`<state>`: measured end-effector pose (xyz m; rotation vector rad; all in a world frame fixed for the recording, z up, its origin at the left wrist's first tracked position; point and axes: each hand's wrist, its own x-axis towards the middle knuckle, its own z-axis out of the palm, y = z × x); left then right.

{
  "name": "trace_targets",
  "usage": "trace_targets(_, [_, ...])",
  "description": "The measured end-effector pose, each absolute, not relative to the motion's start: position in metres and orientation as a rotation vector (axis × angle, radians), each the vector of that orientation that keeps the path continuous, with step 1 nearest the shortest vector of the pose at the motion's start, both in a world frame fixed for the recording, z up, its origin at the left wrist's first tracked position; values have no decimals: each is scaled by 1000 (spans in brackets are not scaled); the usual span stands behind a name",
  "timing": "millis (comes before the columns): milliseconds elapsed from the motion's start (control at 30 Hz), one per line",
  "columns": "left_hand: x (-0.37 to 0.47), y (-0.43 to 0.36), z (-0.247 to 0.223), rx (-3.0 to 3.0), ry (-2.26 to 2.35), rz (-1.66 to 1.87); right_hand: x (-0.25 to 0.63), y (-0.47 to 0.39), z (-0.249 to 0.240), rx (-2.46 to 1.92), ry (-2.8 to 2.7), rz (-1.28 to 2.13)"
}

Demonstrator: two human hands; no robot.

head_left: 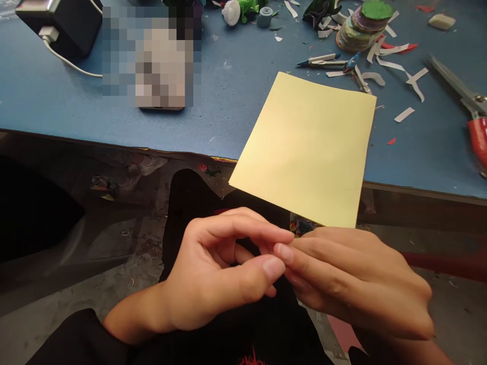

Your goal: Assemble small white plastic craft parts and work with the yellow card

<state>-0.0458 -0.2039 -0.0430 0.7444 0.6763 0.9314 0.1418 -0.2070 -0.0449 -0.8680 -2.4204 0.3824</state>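
My left hand is in front of my lap, its fingers curled round and its thumb brought toward the index finger. The fingertips of my right hand meet the left thumb and fingertips. Its fingers lie close together, pointing left, and its thumb is hidden. Whatever may be pinched where the hands meet is too small or too covered to make out. Just beyond the hands, a yellow sheet of paper lies on the blue table, its near part sticking out past the edge.
Red-handled scissors lie at the right. White paper strips are scattered near a painted jar with a green top. An eraser is at the back right. A phone-like object, partly blurred, and a dark box with a white cable are at left.
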Motion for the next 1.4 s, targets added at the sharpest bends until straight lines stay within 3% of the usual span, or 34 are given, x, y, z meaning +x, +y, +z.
trace_targets(167, [-42,-204,-45,740,699,988,132,-207,-47,-867,-2233,403])
trace_targets(367, [-41,-204,-39,764,752,1043,120,-210,-48,-826,-1971,735])
trace_targets(633, [-40,-204,-37,736,746,1051,117,-214,-51,-835,-1863,900])
trace_targets(967, [-43,-208,-42,654,700,981,119,-212,-47,-933,-2219,397])
trace_targets(1133, [-43,-205,-43,677,726,996,117,-212,-51,-961,-2209,307])
trace_targets(1400, [-42,-204,-37,713,745,998,115,-219,-48,-858,-1877,845])
